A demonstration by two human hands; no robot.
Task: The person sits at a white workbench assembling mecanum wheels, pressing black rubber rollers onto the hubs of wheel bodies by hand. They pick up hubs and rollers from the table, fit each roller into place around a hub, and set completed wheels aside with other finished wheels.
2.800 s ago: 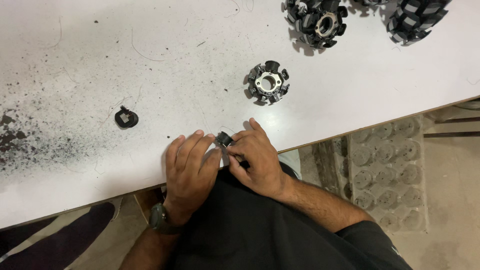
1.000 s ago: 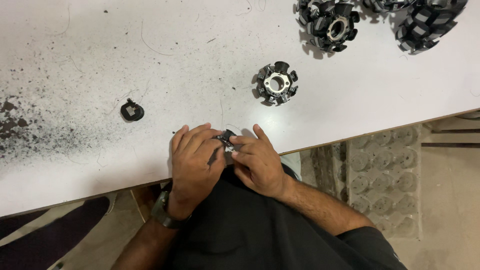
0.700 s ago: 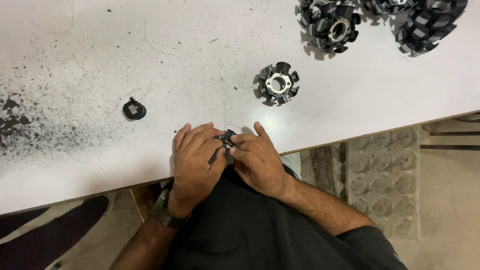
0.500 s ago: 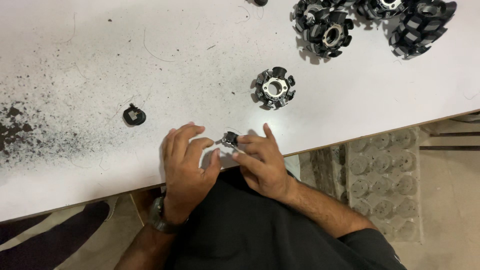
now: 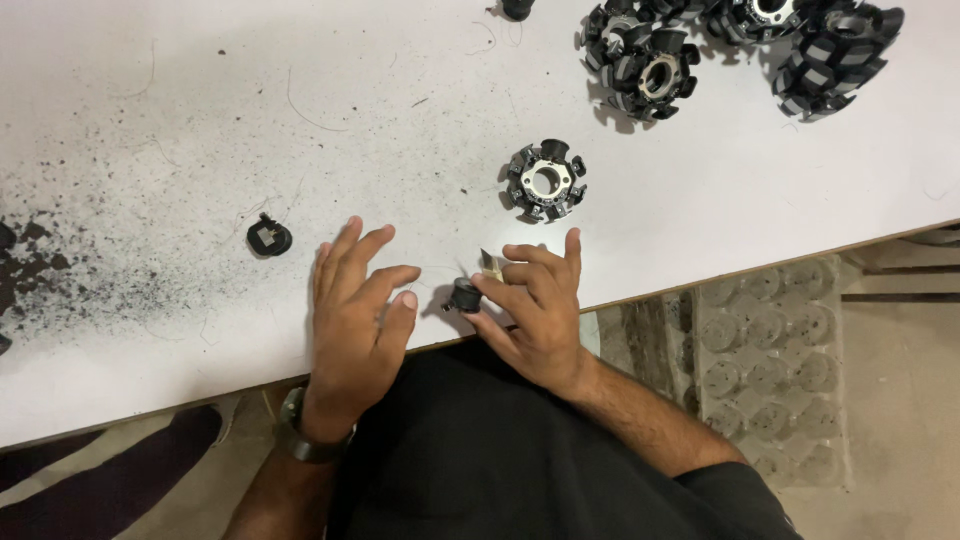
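White table (image 5: 200, 120): right hand (image 5: 535, 315) pinches black roller (image 5: 464, 295).

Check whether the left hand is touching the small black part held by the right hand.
Apart. The head view shows bare white table between the left hand and the small black part pinched by the right hand.

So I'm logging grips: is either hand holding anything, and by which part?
The right hand pinches a small black round part by its side, fingertips only. The left hand is open, holding nothing.
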